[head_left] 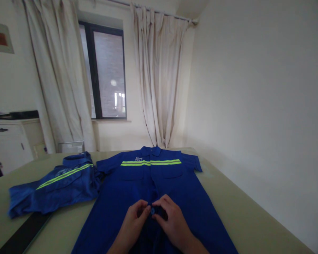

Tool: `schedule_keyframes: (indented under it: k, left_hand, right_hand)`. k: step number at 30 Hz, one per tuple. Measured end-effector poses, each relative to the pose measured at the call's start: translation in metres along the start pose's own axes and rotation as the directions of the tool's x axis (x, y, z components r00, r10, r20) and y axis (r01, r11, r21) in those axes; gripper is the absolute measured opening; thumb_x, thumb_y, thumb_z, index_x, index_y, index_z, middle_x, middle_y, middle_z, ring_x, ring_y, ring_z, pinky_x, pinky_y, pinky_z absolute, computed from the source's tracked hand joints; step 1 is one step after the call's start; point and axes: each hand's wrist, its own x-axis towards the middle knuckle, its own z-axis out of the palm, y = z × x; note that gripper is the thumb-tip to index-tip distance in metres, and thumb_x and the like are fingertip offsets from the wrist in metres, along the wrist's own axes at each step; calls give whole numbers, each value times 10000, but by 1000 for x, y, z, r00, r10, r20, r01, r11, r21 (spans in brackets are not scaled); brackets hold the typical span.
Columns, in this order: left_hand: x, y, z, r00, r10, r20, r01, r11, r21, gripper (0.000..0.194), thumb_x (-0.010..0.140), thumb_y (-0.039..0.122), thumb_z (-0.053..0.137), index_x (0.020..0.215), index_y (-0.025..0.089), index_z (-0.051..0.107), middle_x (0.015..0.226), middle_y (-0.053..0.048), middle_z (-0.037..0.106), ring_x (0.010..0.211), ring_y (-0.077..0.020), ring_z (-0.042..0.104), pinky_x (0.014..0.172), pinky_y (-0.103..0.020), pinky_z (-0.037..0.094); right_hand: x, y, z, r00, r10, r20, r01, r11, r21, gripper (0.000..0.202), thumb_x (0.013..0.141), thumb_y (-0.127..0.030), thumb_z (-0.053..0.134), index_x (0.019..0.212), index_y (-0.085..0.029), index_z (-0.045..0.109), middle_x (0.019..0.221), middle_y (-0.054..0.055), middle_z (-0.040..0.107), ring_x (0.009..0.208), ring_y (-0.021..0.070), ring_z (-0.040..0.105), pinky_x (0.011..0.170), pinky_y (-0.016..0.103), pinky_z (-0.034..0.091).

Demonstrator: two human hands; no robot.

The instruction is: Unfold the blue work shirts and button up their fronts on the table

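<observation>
The left hand (134, 217) and right hand (172, 215) pinch the spread blue shirt (180, 187) around 1 button (152, 211); its collar (151, 151) lies at the worktop's (241, 218) far edge.

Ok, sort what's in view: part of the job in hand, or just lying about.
In the job, it seems:
- left hand and right hand, at the button
- spread-out blue shirt
- table under it

Apparently just lying about:
- bunched blue shirt, left
- flat black object, partly beneath it

Cream curtains (159, 70) beside a dark-framed window (110, 74), pale walls (259, 88).
</observation>
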Motion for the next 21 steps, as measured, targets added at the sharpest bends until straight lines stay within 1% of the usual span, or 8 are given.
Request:
schedule_keyframes:
  k: [3,6,9,12,14,17,21]
  left_hand:
    - [0,2,1,1000,12,-9,-12,1000,-12,447,851,626,632,839,181,683,756,-5,641,734,-183,565,669,-265,433]
    - [-3,5,4,996,55,-67,-52,997,48,419,872,608,611,834,197,681,762,-1,639,741,-186,567,682,-264,444]
    - [-5,7,5,991,91,-102,-82,993,84,384,894,573,602,854,203,696,792,-6,664,770,-197,595,710,-270,459]
    - [-6,7,5,990,108,-90,-104,993,52,366,905,552,607,868,202,707,810,-10,676,796,-204,616,729,-275,473]
    - [-7,7,4,990,121,-75,-118,992,48,367,909,551,609,853,201,706,800,-10,670,786,-200,616,712,-270,469]
    - [-9,8,3,988,138,-64,-133,988,74,355,919,537,604,853,205,711,806,-13,675,773,-192,617,695,-264,454]
    - [-10,10,3,987,146,-63,-140,985,97,356,913,537,606,854,206,724,815,-18,686,777,-193,621,707,-271,444]
  right_hand:
    - [1,4,3,1000,-29,-7,29,1000,2,138,927,-182,684,999,-272,759,985,-1,633,907,151,636,834,238,458]
    - [1,5,4,999,-53,-6,53,998,24,152,963,-203,642,974,-272,777,951,0,614,877,146,627,809,237,459]
    - [2,0,4,999,-23,-29,24,999,43,140,949,-202,657,936,-256,786,915,0,623,854,147,631,795,241,460]
    - [3,-5,2,996,50,-75,-48,998,32,99,917,-223,702,865,-234,785,870,2,650,820,156,639,763,249,460]
    - [4,-7,2,994,78,-80,-77,997,17,108,916,-234,702,846,-230,785,856,5,660,799,158,640,736,251,455]
    - [5,-7,2,993,92,-70,-92,996,2,119,917,-236,700,830,-228,781,849,2,665,782,153,642,714,250,449]
    - [3,-3,4,995,77,-57,-78,997,-20,126,934,-235,683,836,-230,763,879,-1,664,819,152,654,755,245,458]
